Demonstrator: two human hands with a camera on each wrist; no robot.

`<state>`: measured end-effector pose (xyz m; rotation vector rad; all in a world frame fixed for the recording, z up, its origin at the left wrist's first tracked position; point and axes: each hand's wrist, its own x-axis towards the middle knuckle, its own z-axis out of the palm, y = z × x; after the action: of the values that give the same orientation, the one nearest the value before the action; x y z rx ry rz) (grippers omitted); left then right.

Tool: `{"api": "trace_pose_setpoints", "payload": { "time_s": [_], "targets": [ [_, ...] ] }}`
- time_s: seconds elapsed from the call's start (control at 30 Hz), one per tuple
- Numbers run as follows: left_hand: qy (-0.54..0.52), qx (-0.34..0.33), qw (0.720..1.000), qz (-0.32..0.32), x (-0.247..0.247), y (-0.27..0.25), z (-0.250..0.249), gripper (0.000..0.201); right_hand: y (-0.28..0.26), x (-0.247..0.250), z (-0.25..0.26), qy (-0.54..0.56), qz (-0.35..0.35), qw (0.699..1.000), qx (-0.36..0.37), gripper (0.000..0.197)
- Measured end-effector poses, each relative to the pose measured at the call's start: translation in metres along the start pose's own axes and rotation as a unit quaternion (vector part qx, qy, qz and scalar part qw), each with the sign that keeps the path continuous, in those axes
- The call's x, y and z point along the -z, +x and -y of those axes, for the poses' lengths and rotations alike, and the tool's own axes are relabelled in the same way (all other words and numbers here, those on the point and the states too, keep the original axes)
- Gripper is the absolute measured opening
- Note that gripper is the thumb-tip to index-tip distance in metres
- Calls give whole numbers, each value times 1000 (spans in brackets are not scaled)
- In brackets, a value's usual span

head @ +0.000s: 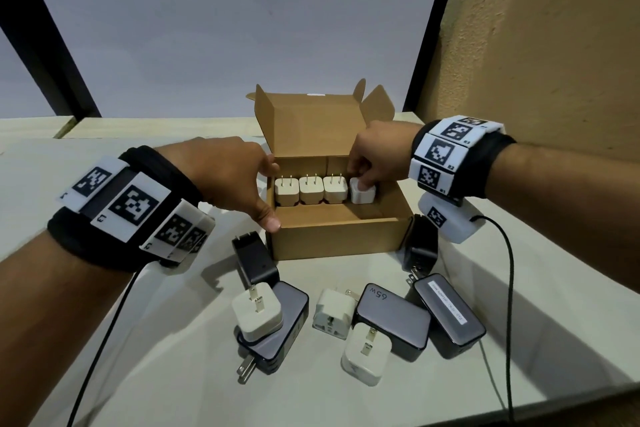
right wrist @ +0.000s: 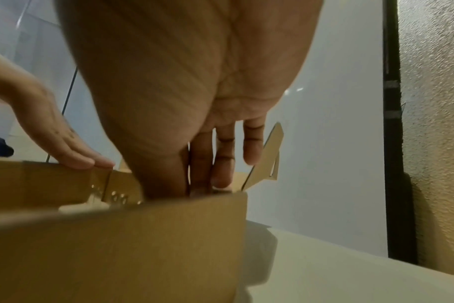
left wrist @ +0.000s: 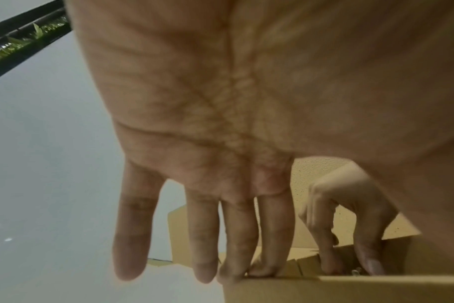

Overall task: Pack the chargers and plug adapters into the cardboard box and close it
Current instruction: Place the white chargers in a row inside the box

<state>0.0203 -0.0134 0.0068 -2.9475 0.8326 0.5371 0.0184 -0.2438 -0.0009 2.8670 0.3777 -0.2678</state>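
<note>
three cream plug adapters (head: 311,189) stand in the open brown cardboard box (head: 337,236) as the right hand (head: 375,163) pinches a fourth white one (head: 362,196) in, the flat-fingered left hand (head: 228,177) steadying its rim, eight left on the desk.

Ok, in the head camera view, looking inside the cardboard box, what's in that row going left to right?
First white plug adapter with prongs up → second white prong-up adapter → third white prong-up adapter → a whiter cube adapter, pinched in the grip of the right hand.
</note>
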Motion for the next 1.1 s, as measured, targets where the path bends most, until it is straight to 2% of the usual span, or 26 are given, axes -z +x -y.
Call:
{"api": "trace_pose_setpoints", "payload": {
  "time_s": [0.13,0.37,0.63,0.8,0.9,1.1],
  "targets": [
    [2,5,1000,0,0,-1,-2,114,-16,4,-10,-9,-55,998,8,21],
    [37,19,999,-9,5,0,-7,105,-31,-19,-10,-127,-27,990,52,34],
    [46,18,999,-1,6,0,-9,105,-32,-17,-9,-90,-22,995,40,35],
    [52,20,998,0,6,0,-10,106,-27,-6,-16,-20,-90,996,17,31],
    [60,22,998,-1,7,1,-12,106,-22,-8,-10,-12,-60,998,20,31],
    [54,20,998,-2,6,-3,-9,105,-11,-11,0,-84,-29,995,35,30]
  ]
}}
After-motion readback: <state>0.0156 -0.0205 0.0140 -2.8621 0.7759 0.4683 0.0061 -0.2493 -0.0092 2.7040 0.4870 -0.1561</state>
